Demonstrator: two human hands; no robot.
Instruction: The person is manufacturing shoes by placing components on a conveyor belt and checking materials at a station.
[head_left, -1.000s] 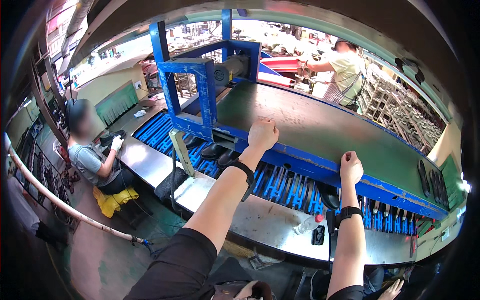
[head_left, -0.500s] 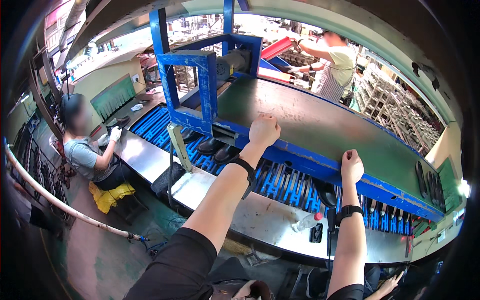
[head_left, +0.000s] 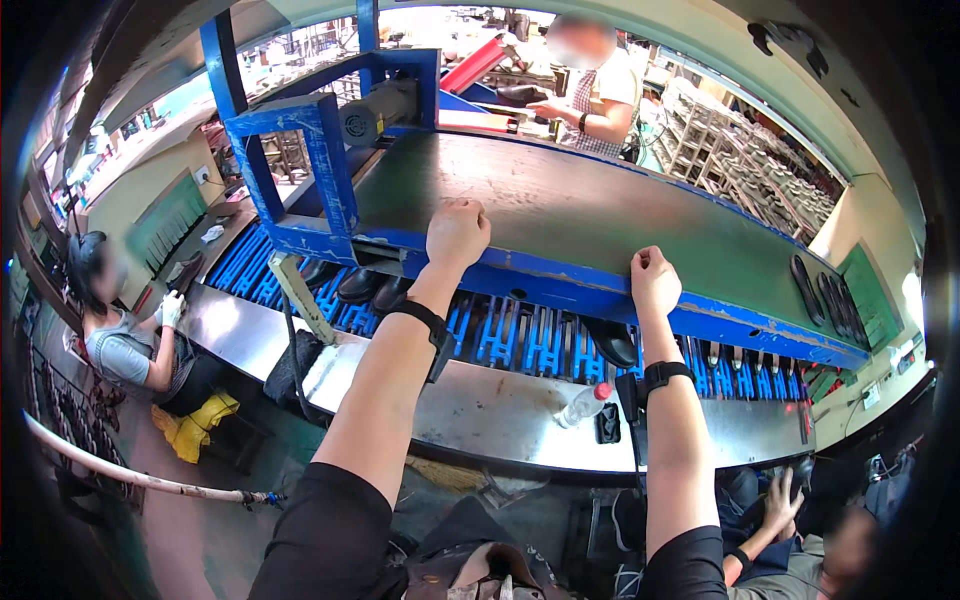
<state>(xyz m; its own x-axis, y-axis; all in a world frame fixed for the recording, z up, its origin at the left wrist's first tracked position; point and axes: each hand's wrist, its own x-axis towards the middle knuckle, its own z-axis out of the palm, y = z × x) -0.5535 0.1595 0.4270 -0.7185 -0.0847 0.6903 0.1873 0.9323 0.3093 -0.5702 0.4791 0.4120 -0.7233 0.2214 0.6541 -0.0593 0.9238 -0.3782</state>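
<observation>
Both arms reach forward over the blue-framed conveyor with a dark green belt [head_left: 560,190]. My left hand [head_left: 458,235] is closed in a fist at the belt's near edge, toward its left end. Farther right, my right hand [head_left: 655,282] is also closed, fingers curled, above the same blue edge. Nothing shows in either fist. Below the belt, black shoes [head_left: 358,286] sit on a lower row of blue slats [head_left: 495,335]. Another black shoe [head_left: 612,343] lies beneath my right hand. Several dark sole-shaped pieces [head_left: 806,290] lie at the belt's right end.
A metal ledge [head_left: 480,410] runs along the near side, with a red-capped clear bottle [head_left: 585,405] and a small black object [head_left: 607,424]. A gloved co-worker [head_left: 125,330] sits at left; another person [head_left: 595,95] stands beyond the belt. A person's hands [head_left: 782,505] show lower right.
The scene has shifted left and slightly up in view. My fists stay closed over the belt edge. Beyond the belt, the person has lowered their arm from the red piece and now holds a dark shoe.
</observation>
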